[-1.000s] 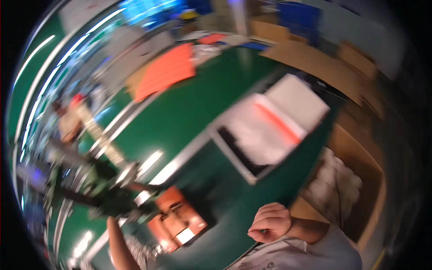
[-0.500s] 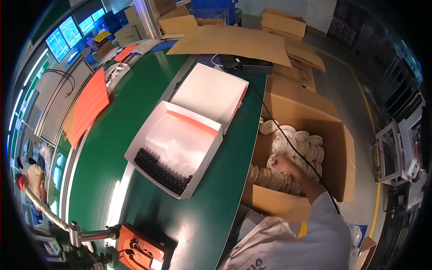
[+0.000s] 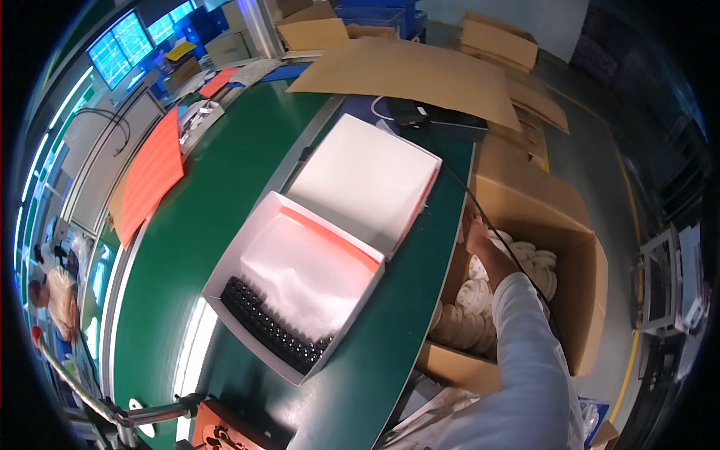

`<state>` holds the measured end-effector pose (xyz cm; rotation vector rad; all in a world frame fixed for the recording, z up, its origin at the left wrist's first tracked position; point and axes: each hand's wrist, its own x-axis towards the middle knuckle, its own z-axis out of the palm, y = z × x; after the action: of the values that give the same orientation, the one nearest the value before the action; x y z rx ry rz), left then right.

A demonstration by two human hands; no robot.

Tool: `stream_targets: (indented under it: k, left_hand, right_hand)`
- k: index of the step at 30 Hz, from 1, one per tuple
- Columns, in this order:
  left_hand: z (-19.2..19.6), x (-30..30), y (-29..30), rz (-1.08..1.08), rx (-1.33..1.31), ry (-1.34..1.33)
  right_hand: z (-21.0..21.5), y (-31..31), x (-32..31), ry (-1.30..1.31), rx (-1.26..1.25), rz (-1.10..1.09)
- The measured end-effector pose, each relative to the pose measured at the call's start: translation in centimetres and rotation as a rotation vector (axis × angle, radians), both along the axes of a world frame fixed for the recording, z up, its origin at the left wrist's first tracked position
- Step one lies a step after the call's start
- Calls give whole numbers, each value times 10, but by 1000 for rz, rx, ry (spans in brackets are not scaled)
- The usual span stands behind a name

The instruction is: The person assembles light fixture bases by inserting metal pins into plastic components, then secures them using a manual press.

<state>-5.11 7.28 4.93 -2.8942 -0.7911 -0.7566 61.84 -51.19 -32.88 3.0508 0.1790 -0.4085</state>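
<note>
One hand shows in the head view: the right hand, at the end of a white sleeve, is down inside the open brown cardboard carton that stands just beside the long green surface. It rests among the round, pale, flat discs heaped in the carton, with more of them lying beyond it toward the far wall; the fingers are hidden against the carton's near side, so whether the grip is clenched on a disc or released cannot be told. A thin black cable runs from the surface over the carton's edge past the hand. No left hand is in view. On the surface, just left of the carton, sits an open white cardboard box with an orange inner rim; it holds a crinkled clear plastic sheet and, along its near side, a row of small black parts. Its white lid lies flat, touching the box's far edge. Farther along the surface lie a black flat device, a large sheet of brown cardboard and, well apart to the left, an orange ribbed sheet.
</note>
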Motion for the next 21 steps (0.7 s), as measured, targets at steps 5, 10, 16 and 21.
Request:
stream_targets:
  k: [5,10,16,21]
  left_hand:
    - [-49,-101,-8,534,-423,-258]
    - [-37,-8,-40,301,-148,-300]
    - [-39,-36,-38,292,-43,-531]
    - [-64,13,-49,56,28,-636]
  right_hand:
    - [-59,-41,15,-107,107,-118]
    - [-31,-48,-11,-230,-150,114]
    - [20,6,-43,-183,-138,255]
    - [68,-50,-100,-297,31,59]
